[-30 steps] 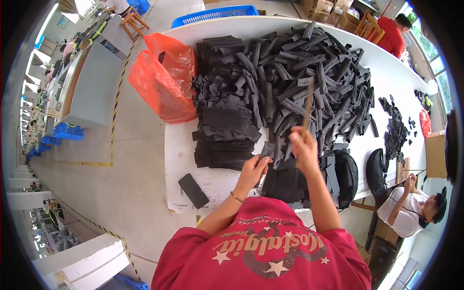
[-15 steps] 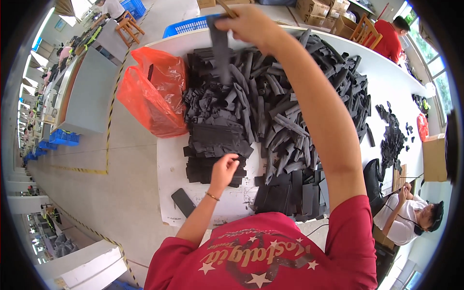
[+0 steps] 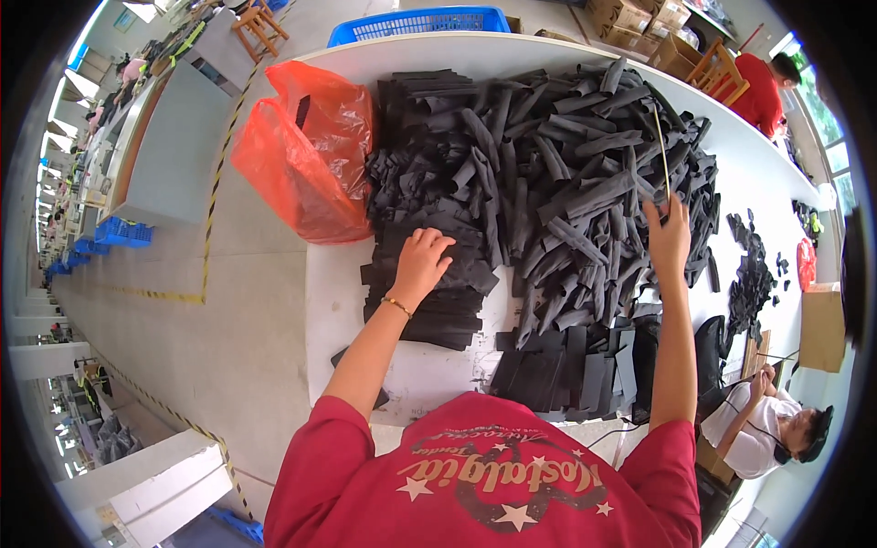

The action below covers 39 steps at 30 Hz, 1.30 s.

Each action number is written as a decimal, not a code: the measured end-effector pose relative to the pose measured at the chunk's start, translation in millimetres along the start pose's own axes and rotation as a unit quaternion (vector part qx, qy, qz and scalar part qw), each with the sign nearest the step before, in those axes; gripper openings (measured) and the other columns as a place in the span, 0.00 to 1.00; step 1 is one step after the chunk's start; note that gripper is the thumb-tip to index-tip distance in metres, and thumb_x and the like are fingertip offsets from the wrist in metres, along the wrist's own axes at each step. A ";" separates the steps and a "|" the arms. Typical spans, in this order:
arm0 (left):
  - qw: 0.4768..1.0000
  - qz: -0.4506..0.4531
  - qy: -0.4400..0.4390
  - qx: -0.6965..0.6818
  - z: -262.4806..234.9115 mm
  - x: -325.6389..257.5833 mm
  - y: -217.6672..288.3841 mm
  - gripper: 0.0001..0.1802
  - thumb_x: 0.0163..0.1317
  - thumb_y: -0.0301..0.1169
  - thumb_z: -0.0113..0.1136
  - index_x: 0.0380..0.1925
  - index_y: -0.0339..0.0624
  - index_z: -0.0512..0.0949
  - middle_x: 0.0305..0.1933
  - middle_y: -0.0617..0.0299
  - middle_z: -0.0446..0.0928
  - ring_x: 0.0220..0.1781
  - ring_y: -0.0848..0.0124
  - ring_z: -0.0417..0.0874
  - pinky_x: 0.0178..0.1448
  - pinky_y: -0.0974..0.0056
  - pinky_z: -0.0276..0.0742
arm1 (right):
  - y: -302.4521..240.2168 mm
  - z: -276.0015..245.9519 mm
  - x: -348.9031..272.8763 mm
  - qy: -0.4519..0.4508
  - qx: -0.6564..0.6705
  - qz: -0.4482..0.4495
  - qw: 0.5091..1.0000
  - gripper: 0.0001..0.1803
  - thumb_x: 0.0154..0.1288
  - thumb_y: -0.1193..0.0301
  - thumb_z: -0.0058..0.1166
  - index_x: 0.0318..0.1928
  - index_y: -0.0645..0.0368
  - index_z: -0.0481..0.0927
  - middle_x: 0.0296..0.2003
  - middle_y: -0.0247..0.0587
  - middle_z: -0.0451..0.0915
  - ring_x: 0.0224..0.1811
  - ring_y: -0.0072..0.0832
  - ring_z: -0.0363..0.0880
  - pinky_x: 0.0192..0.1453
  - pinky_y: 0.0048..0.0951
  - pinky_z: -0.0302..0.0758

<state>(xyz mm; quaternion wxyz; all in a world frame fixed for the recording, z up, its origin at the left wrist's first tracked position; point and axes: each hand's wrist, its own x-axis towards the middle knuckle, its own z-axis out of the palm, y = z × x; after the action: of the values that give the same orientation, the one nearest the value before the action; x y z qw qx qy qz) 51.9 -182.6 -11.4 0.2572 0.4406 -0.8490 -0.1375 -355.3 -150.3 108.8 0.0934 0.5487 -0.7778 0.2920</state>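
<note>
My left hand (image 3: 422, 263) lies over the flat stacks of black strips (image 3: 429, 320) at the left of the table, fingers loosely bent and apart, with nothing visible in them. Above the right part of the big pile of curled black strips (image 3: 594, 183), my right hand (image 3: 670, 239) is closed on a thin, light-coloured stick (image 3: 662, 151) that points away from me. Whether its fingers touch the strips, I cannot tell. Crumpled black pieces (image 3: 416, 187) lie just beyond my left hand. Nearer me are flat black pieces (image 3: 539, 374).
An orange-red plastic bag (image 3: 301, 164) stands at the table's left edge. A blue basket (image 3: 420, 23) sits beyond the far edge. Small black scraps (image 3: 751, 269) lie on the right, near a seated person in white (image 3: 758, 425). A phone (image 3: 379, 397) is partly under my left forearm.
My right hand has come back from the far left edge to the right side of the pile; the black strip with it is gone, the stick stays. My left hand has moved forward onto the stacks.
</note>
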 end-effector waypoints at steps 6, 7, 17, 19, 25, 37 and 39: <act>0.996 0.038 -0.042 0.063 9.5 13.0 -12.2 0.15 0.41 0.29 0.71 0.32 0.48 0.79 0.37 0.66 0.72 0.46 0.65 0.72 0.48 0.61 0.67 | -16.9 -29.0 -107.7 -0.220 0.161 0.124 0.954 0.15 0.65 0.68 0.56 0.50 0.62 0.76 0.32 0.47 0.79 0.31 0.38 0.79 0.37 0.33 0.75; 0.995 0.049 -0.049 0.067 7.8 11.2 -17.2 0.12 0.42 0.29 0.70 0.30 0.48 0.79 0.36 0.67 0.72 0.46 0.65 0.72 0.47 0.61 0.67 | -24.0 -29.5 -123.0 -0.246 0.177 0.103 0.947 0.14 0.65 0.69 0.56 0.49 0.61 0.77 0.33 0.47 0.80 0.32 0.39 0.80 0.37 0.33 0.75; 0.999 0.044 0.012 -0.014 -28.8 -1.0 7.0 0.06 0.49 0.29 0.68 0.30 0.48 0.84 0.35 0.70 0.75 0.44 0.68 0.73 0.45 0.62 0.69 | -52.7 -11.7 -170.1 -0.276 0.172 -0.127 0.937 0.11 0.62 0.74 0.56 0.45 0.55 0.81 0.26 0.41 0.76 0.26 0.38 0.78 0.28 0.36 0.73; 0.999 0.038 0.018 -0.029 -35.3 -6.3 14.6 0.06 0.49 0.29 0.68 0.30 0.48 0.84 0.35 0.70 0.75 0.45 0.67 0.73 0.45 0.62 0.69 | -56.6 -8.7 -170.9 -0.269 0.168 -0.157 0.935 0.10 0.62 0.73 0.56 0.45 0.54 0.81 0.26 0.40 0.75 0.25 0.38 0.78 0.27 0.36 0.74; 0.994 0.084 0.019 -0.063 -38.9 -14.3 61.3 0.04 0.49 0.33 0.67 0.27 0.52 0.84 0.40 0.72 0.78 0.57 0.62 0.72 0.56 0.55 0.66 | -84.4 8.4 -184.9 -0.248 0.150 -0.194 0.937 0.10 0.62 0.72 0.54 0.45 0.55 0.79 0.27 0.42 0.76 0.25 0.41 0.79 0.27 0.38 0.76; 0.995 0.002 0.051 -0.091 -69.2 -31.5 52.6 0.03 0.54 0.33 0.66 0.29 0.52 0.84 0.49 0.71 0.78 0.64 0.58 0.67 0.62 0.54 0.63 | -81.1 -83.7 -192.3 -0.273 0.207 -0.136 0.930 0.10 0.61 0.74 0.56 0.44 0.54 0.81 0.25 0.41 0.75 0.24 0.39 0.78 0.27 0.37 0.74; 0.994 0.011 0.043 -0.098 -69.7 -32.5 51.9 0.03 0.54 0.33 0.66 0.29 0.53 0.84 0.49 0.71 0.78 0.64 0.58 0.66 0.62 0.54 0.63 | -75.4 -89.6 -187.9 -0.250 0.206 -0.136 0.936 0.09 0.62 0.74 0.55 0.44 0.54 0.81 0.25 0.41 0.74 0.23 0.39 0.77 0.26 0.36 0.73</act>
<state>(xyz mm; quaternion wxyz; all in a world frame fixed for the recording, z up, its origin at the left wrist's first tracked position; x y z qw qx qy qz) 71.3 -126.6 60.1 0.3370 0.4094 -0.8244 -0.1981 -231.1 32.6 120.6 -0.1810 0.7115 -0.6168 0.2838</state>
